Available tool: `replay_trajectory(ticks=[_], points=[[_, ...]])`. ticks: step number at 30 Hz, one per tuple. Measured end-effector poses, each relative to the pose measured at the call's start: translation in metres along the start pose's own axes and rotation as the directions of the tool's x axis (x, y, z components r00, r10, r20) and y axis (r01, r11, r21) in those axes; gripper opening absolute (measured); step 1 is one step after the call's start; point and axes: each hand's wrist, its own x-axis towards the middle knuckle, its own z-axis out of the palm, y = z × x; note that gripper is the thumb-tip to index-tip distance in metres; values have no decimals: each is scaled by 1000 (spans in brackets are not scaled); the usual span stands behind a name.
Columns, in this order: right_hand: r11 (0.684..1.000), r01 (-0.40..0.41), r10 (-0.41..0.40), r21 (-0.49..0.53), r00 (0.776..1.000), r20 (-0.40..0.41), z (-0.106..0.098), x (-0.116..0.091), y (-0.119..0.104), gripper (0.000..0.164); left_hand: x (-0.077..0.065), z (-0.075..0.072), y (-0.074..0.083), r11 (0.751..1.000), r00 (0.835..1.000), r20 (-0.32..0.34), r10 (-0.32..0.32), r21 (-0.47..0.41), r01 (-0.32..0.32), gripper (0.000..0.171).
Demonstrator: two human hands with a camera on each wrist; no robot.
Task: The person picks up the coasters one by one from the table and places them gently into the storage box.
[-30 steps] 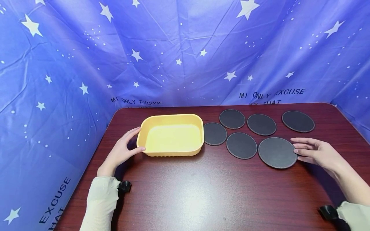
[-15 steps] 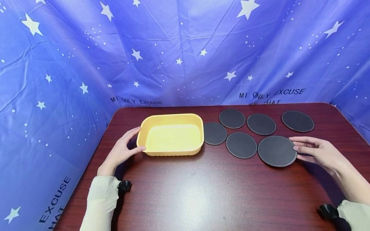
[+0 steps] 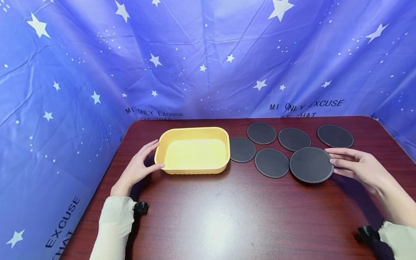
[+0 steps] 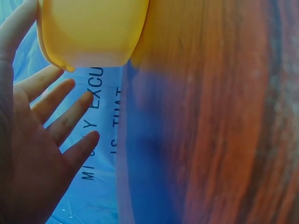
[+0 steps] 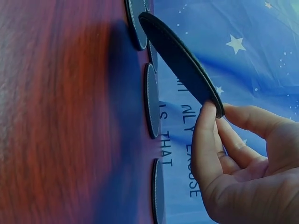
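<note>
In the head view my left hand touches the left end of a yellow rectangular tub, thumb at the front corner and forefinger at the back one. The left wrist view shows its other fingers straight and spread, apart from the tub. My right hand pinches the right edge of a round black coaster with stitched trim. In the right wrist view this coaster is tilted and raised off the table, between thumb and fingertips. Nothing is visible inside the tub.
Several more black coasters lie flat on the dark red wood table: one coaster beside the tub, one left of the held one, another at the far right. A blue star-patterned curtain stands behind the table.
The right hand has lifted the pinched coaster upward off the table, tilting it. The left hand and the tub stay in place. The view has shifted slightly.
</note>
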Motion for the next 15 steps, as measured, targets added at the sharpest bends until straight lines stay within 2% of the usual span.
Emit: replay_trajectory(ticks=[6,15], points=[[1000,3,-2,29,1000,-28,11,6,-5,49,1,0,-1,1000,1000,-5,1,-26,-1,81],[997,25,-23,74,999,-23,27,20,-7,49,1,1,1,997,1000,1,6,-83,-6,83]])
